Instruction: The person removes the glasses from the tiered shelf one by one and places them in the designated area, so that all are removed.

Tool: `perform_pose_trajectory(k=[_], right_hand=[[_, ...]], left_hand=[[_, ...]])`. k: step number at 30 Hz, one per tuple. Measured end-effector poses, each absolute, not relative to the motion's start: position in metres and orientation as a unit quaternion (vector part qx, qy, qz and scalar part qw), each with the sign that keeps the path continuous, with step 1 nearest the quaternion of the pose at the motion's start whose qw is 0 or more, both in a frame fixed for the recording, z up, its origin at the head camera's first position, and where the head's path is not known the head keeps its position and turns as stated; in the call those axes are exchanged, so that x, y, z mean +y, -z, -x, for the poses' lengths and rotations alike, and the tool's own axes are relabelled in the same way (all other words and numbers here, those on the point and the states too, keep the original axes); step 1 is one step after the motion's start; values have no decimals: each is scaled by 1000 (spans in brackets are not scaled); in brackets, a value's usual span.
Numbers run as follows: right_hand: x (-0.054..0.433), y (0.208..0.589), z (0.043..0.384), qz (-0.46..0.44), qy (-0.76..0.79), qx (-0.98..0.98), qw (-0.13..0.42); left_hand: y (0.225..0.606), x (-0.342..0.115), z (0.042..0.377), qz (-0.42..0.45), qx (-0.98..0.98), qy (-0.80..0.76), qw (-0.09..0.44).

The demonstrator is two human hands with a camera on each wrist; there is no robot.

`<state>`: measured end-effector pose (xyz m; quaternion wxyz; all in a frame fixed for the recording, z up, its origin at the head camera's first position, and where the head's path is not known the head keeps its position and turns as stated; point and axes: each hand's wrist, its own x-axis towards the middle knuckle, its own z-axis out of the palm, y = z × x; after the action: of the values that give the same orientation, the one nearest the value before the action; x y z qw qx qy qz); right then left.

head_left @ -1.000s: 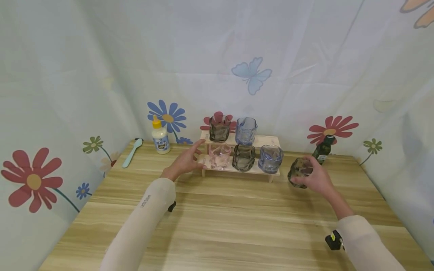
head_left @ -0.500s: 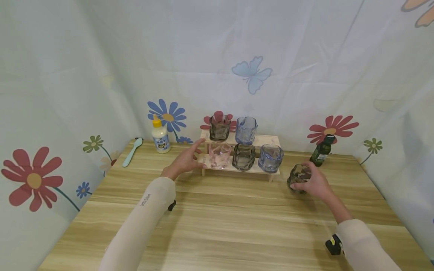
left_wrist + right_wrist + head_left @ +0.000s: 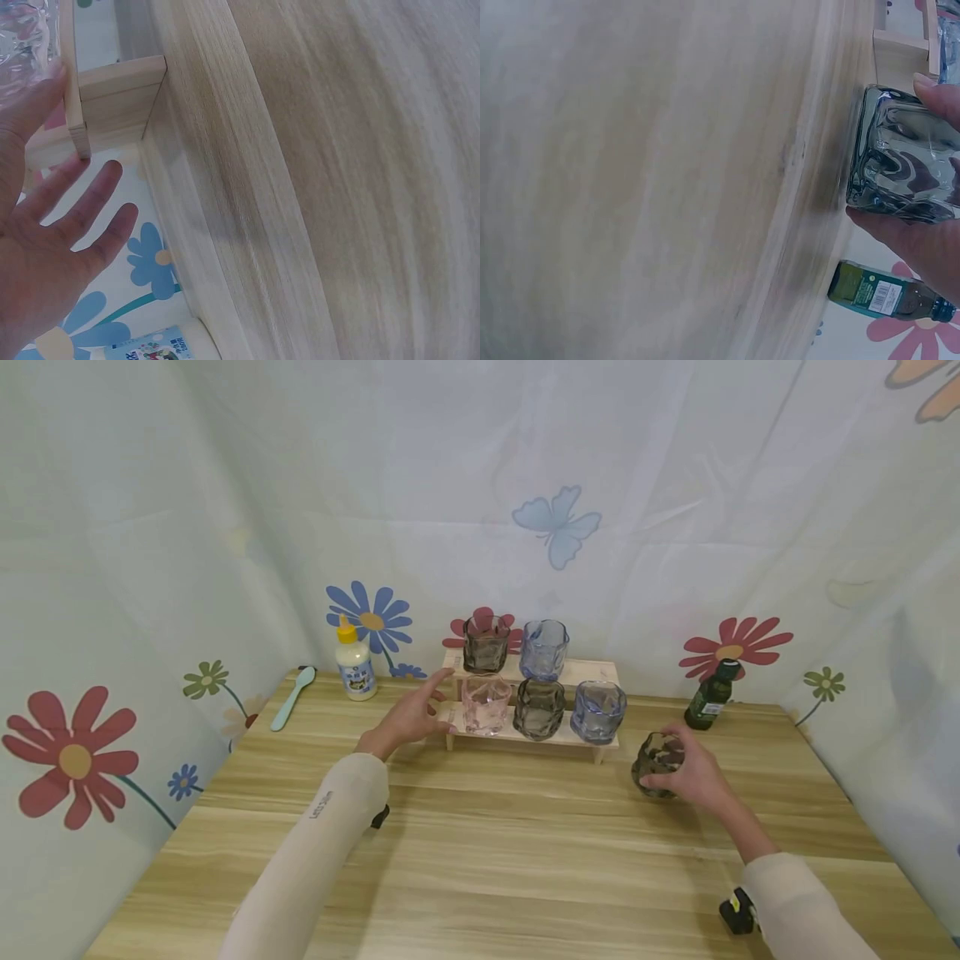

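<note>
My right hand [image 3: 703,770] holds a smoky grey glass [image 3: 649,762] between thumb and fingers, right of the wooden stand. In the right wrist view this glass [image 3: 900,154] is close over the table. At the stand's left end, my left hand [image 3: 407,720] has its fingers spread. The left wrist view shows its thumb at the shelf edge beside a glass and a fingertip [image 3: 81,163] right at the plank's end. The two-step wooden stand [image 3: 585,672] bears a grey glass [image 3: 485,647] and a blue one [image 3: 544,652] above; below are pink [image 3: 487,706], grey [image 3: 538,710] and blue [image 3: 597,713] glasses.
A dark green bottle [image 3: 708,700] stands behind my right hand. At the back left are a yellow-capped squeeze bottle [image 3: 356,668] and a pale green spoon [image 3: 292,699]. A flowered curtain [image 3: 420,510] hangs behind the wooden table [image 3: 525,860].
My right hand has brought the grey glass a little toward me and down, away from the green bottle. The left hand and the glasses on the stand have not moved.
</note>
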<state>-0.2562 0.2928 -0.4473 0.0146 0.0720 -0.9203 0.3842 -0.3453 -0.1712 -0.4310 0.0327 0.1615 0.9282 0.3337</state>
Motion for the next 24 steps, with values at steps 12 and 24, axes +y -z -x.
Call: perform_pose_trajectory(k=[12,24], right_hand=[[292,449,253,-75,-389,-918,15],[295,451,252,-96,-385,-918,26]], left_hand=[[432,-170,345,-156,928,-337,34],[432,-170,345,-152,930,-334,34]])
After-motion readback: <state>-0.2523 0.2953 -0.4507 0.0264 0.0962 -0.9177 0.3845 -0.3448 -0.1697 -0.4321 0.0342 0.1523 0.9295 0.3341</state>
